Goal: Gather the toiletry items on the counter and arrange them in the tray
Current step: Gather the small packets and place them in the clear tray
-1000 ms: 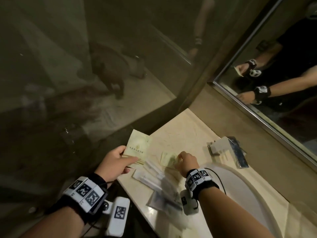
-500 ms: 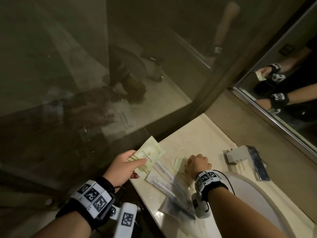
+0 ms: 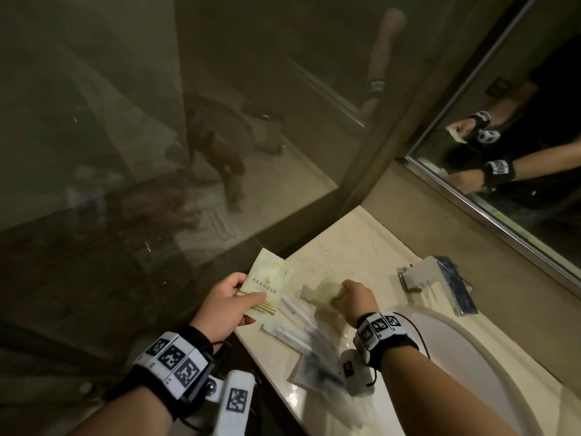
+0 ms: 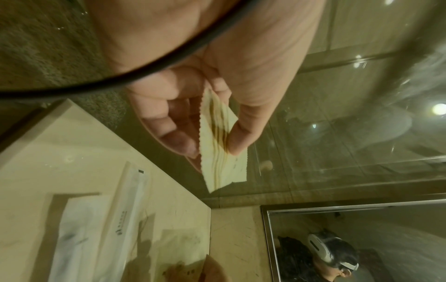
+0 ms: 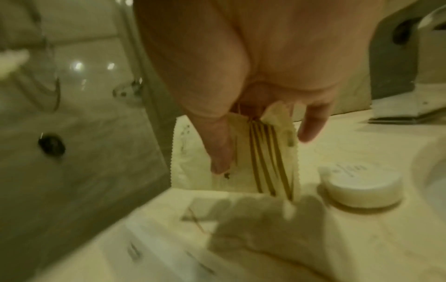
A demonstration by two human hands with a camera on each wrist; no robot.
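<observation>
My left hand (image 3: 248, 297) holds up a pale green packet (image 3: 267, 286) with gold stripes, just off the counter's left edge; the thumb and fingers pinch its lower end (image 4: 222, 152). My right hand (image 3: 341, 294) pinches a second matching packet (image 3: 319, 291) low over the marble counter (image 3: 355, 247), its gold-striped end (image 5: 267, 158) caught between thumb and fingers. Several long clear-wrapped items (image 3: 298, 325) lie on the counter between my hands. A small tray (image 3: 421, 275) sits at the back right near the mirror.
A round white lidded pot (image 5: 362, 183) stands right of the pinched packet. A dark blue packet (image 3: 456, 286) lies by the tray. The white sink basin (image 3: 465, 357) is to the right, a mirror (image 3: 518, 136) behind, and a glass partition (image 3: 157, 152) borders the counter's left.
My right hand has closed on the second packet and tilted it up from the counter. My left hand keeps its packet raised.
</observation>
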